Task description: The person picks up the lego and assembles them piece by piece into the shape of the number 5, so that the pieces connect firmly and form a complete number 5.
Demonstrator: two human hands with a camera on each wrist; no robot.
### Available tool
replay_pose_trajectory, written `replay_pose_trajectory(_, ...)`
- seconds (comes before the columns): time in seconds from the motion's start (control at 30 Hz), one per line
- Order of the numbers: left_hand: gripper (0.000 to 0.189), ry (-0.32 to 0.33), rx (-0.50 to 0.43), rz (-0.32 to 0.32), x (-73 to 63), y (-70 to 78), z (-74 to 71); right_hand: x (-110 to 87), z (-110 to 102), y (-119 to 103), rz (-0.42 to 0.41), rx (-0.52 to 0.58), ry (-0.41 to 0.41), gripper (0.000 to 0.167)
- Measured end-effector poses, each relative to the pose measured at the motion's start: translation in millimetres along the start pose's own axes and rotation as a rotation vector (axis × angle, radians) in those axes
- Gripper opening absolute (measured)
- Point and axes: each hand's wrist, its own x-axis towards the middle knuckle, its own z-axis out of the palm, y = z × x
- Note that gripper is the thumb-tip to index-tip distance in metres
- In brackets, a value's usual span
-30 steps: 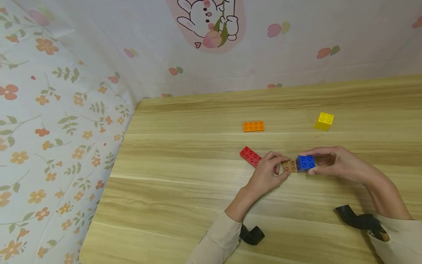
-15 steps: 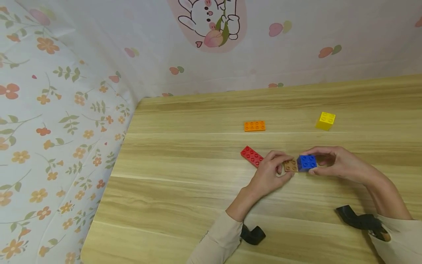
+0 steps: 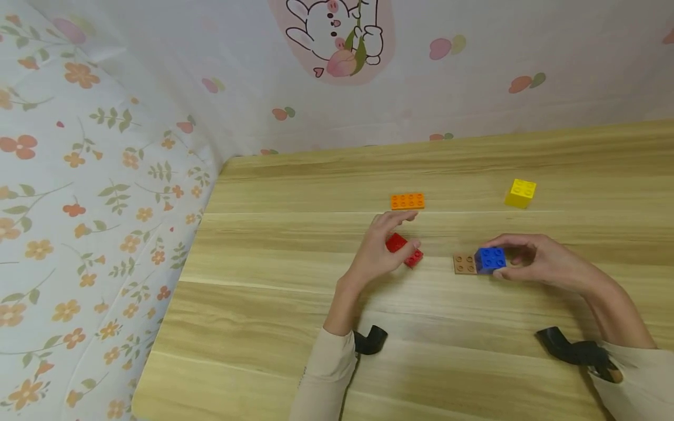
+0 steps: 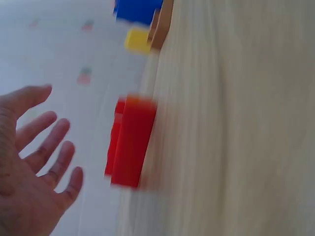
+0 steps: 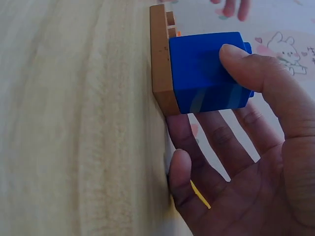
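My right hand [image 3: 544, 263] pinches a blue building brick [image 3: 491, 261] between thumb and fingers. In the right wrist view that blue brick [image 5: 209, 73] sits on one end of a flat brown brick [image 5: 161, 59], and the brown brick's [image 3: 464, 264] other studs stay bare to the left. Over a flat red brick [image 3: 416, 257] hovers my left hand [image 3: 376, 251], fingers spread and thumb apart. The left wrist view has the hand [image 4: 34, 172] beside the red brick [image 4: 132, 142], with a gap between them. Part of the red brick is hidden by the thumb in the head view.
A flat orange brick [image 3: 408, 202] lies just behind the left hand. Farther back on the right stands a yellow brick [image 3: 521, 193]. The wooden table [image 3: 274, 245] meets patterned cloth [image 3: 231, 111] at its back and left. Black wrist mounts [image 3: 574, 352] hang below the sleeves.
My left hand has let go of the brown brick and moved left to the red brick, its fingers spreading. My right hand stays on the blue brick.
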Motion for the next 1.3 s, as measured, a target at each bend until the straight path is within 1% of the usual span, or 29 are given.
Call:
replay_pose_trajectory(0.1,0.050,-0.049,0.040,-0.030,-1.9,-8.7,-12.6,0.0,0,0,-0.003,-0.012,0.003,0.037)
replay_pose_trajectory(0.23,0.049,-0.103,0.060,-0.053,-4.4,-16.8,-20.7,0.2,0,0,-0.011,-0.025,0.010,0.037)
replay_pose_trajectory(0.43,0.050,-0.232,0.101,-0.118,-5.9,-22.5,-18.4,-1.2,3,1,-0.010,-0.018,0.030,0.038)
replay_pose_trajectory(0.5,0.050,-0.259,0.118,-0.130,-6.1,-23.1,-16.4,-2.1,6,1,-0.003,-0.022,0.048,0.039)
replay_pose_trajectory(0.67,0.048,-0.280,0.150,-0.138,-6.1,-22.8,-12.9,-4.4,11,2,0.009,-0.023,0.091,0.040)
replay_pose_trajectory(0.83,0.046,-0.292,0.178,-0.151,-6.7,-21.6,-11.3,-6.0,16,5,-0.002,-0.010,0.131,0.041)
replay_pose_trajectory(0.97,0.045,-0.290,0.190,-0.162,-7.2,-21.2,-10.7,-6.5,17,5,-0.013,-0.010,0.146,0.042)
replay_pose_trajectory(1.13,0.040,-0.282,0.182,-0.162,-7.7,-22.2,-9.5,-8.0,18,6,0.011,-0.019,0.151,0.042)
replay_pose_trajectory(1.3,0.037,-0.260,0.168,-0.170,-7.7,-23.1,-8.3,-8.6,20,7,0.011,0.010,0.159,0.043)
